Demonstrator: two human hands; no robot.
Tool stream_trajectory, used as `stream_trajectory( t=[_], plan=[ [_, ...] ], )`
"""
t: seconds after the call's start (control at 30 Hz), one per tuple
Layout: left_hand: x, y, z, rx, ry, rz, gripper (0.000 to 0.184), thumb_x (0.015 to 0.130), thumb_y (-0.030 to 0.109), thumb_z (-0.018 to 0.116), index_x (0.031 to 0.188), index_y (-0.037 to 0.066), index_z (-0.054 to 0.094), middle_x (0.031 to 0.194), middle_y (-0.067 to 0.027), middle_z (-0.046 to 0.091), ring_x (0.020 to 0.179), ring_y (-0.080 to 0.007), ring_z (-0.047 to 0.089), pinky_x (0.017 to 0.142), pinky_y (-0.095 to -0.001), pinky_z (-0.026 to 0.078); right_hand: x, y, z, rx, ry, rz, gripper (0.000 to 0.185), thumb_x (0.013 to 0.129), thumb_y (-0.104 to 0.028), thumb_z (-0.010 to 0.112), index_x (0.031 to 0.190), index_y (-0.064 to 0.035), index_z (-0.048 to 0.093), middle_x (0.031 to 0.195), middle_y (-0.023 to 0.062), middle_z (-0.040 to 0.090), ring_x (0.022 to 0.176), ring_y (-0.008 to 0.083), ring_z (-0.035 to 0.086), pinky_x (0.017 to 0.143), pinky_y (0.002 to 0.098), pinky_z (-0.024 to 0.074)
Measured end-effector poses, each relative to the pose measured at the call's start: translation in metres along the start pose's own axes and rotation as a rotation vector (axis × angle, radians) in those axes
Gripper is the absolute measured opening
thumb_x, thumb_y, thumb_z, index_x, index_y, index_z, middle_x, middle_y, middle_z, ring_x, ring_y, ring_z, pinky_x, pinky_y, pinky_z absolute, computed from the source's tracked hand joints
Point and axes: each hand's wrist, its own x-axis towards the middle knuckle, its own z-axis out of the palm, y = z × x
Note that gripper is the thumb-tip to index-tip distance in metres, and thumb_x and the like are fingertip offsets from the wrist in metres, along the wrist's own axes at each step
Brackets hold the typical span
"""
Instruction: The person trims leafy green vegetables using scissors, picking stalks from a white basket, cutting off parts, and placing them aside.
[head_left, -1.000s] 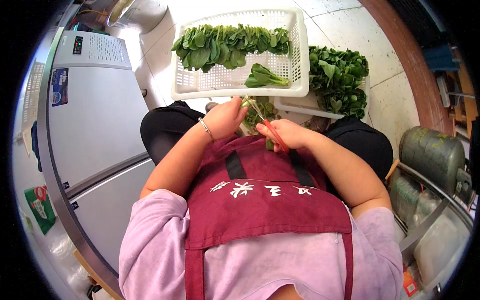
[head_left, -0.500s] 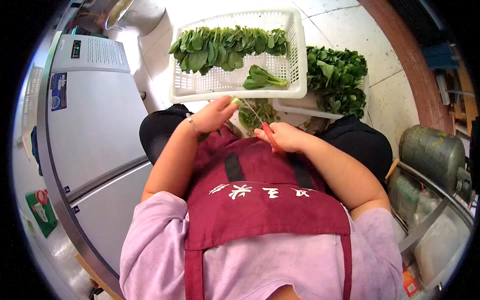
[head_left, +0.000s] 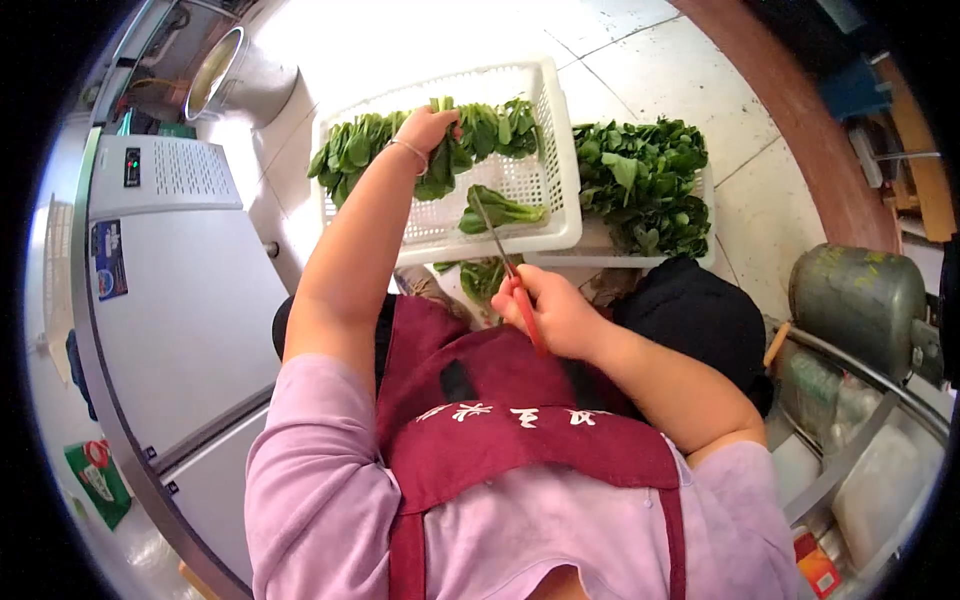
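Note:
My left hand [head_left: 428, 130] reaches into the white plastic basket [head_left: 562, 160], its fingers closed round a bok choy [head_left: 440, 172] within the row of greens. The row's leaves hang toward me and its pale stems point away. My right hand [head_left: 556, 312] grips red-handled scissors [head_left: 528, 312] in front of the apron, their thin blades pointing up and away. Beyond the blade tip, a single bok choy [head_left: 505, 210] lies apart from the row in the near right part of the basket. How far the scissors are open is not clear.
A second white tray [head_left: 710, 200] to the right holds a heap of leafy greens [head_left: 645, 185]. Loose leaves [head_left: 482, 278] lie below the basket's near edge. A white refrigerator [head_left: 190, 320] stands at left, a large metal pot [head_left: 245, 85] behind it, and a green cylinder [head_left: 860, 300] at right.
My left hand has moved from beside the scissors up and away into the basket's row of greens. My right hand still holds the scissors, lower in view. The view has shifted slightly.

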Motion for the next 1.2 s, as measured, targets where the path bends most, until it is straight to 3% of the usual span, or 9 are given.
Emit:
stream_trajectory(
  t=[0.37,0.43,0.53,0.7,0.8,0.87,0.93,1.0,1.2],
  plan=[
    [0.102,-0.022,0.082,0.54,0.061,0.174,0.024,0.077,0.017,0.061,0.092,-0.001,0.065,0.087,-0.0139,0.066,0.077,-0.0248,0.063,0.069,-0.0332,0.049,-0.001,-0.014,-0.022,0.081,0.056,-0.02,0.019,0.084,-0.02,0.062,0.086,-0.0036,0.053,0.069,0.0019,0.052,0.063,0.0105,0.047,0.06,0.0264,0.0427],
    [0.12,-0.028,0.075,1.448,-0.171,0.679,0.026,0.079,0.014,0.057,0.1,0.0,0.064,0.101,-0.0148,0.065,0.086,-0.0285,0.062,0.078,-0.0348,0.049,0.0,-0.01,-0.022,0.068,0.057,-0.021,0.019,0.084,-0.02,0.062,0.086,-0.0035,0.053,0.069,0.0023,0.052,0.063,0.011,0.048,0.061,0.0269,0.0431],
    [0.126,-0.036,0.071,0.862,-0.126,0.296,0.028,0.083,0.012,0.05,0.104,0.002,0.064,0.112,-0.0147,0.061,0.091,-0.0302,0.062,0.083,-0.0371,0.047,0.0,-0.009,-0.022,0.023,0.077,-0.057,0.019,0.084,-0.02,0.062,0.086,-0.0032,0.053,0.07,0.0037,0.054,0.064,0.0124,0.05,0.061,0.0277,0.0438],
    [0.051,-0.01,0.06,0.522,0.257,0.374,0.028,0.081,0.019,0.048,0.095,0.003,0.066,0.095,-0.0185,0.065,0.09,-0.0315,0.061,0.082,-0.0374,0.047,-0.001,-0.009,-0.019,0.029,0.055,-0.043,0.02,0.084,-0.02,0.062,0.086,-0.0026,0.052,0.072,0.0063,0.056,0.064,0.0151,0.053,0.062,0.0293,0.0447],
    [0.014,-0.01,0.061,0.622,0.164,0.351,0.026,0.081,0.021,0.052,0.095,0.003,0.066,0.094,-0.0177,0.065,0.089,-0.0297,0.062,0.08,-0.036,0.048,0.0,-0.006,-0.017,-0.065,0.067,-0.082,0.021,0.083,-0.02,0.063,0.085,-0.0027,0.052,0.071,0.0069,0.056,0.063,0.0161,0.053,0.061,0.0297,0.0446],
    [-0.005,-0.025,0.065,0.692,-0.096,0.464,0.027,0.081,0.024,0.063,0.098,0.003,0.065,0.093,-0.0126,0.066,0.084,-0.0237,0.064,0.077,-0.0324,0.05,0.0,-0.009,-0.014,-0.019,0.073,-0.092,0.036,0.082,-0.034,0.064,0.081,-0.0011,0.049,0.07,0.0194,0.055,0.066,0.0377,0.055,0.06,0.0408,0.0435],
    [-0.012,-0.046,0.073,0.836,-0.36,0.443,0.028,0.078,0.026,0.065,0.098,0.006,0.065,0.097,-0.011,0.065,0.09,-0.0239,0.062,0.08,-0.0335,0.049,0.0,-0.006,-0.011,-0.007,0.077,-0.087,0.036,0.082,-0.034,0.064,0.081,-0.0009,0.05,0.071,0.0195,0.056,0.066,0.0378,0.055,0.059,0.0411,0.0435],
    [-0.022,-0.06,0.083,1.144,-0.427,0.743,0.032,0.075,0.03,0.068,0.1,0.009,0.065,0.1,-0.0097,0.064,0.097,-0.0256,0.059,0.086,-0.0368,0.046,-0.001,-0.005,-0.009,-0.093,0.067,-0.103,0.023,0.083,-0.022,0.063,0.083,-0.0023,0.052,0.069,0.0085,0.056,0.061,0.0178,0.053,0.061,0.031,0.0445],
    [-0.028,-0.067,0.104,1.435,-0.487,0.487,0.038,0.072,0.03,0.068,0.104,0.011,0.063,0.101,-0.0128,0.063,0.098,-0.0311,0.058,0.088,-0.0412,0.043,-0.002,-0.001,-0.004,-0.122,0.092,-0.14,0.024,0.083,-0.024,0.063,0.084,-0.0028,0.052,0.069,0.0111,0.056,0.062,0.0218,0.054,0.06,0.0338,0.0442]
  ],
)
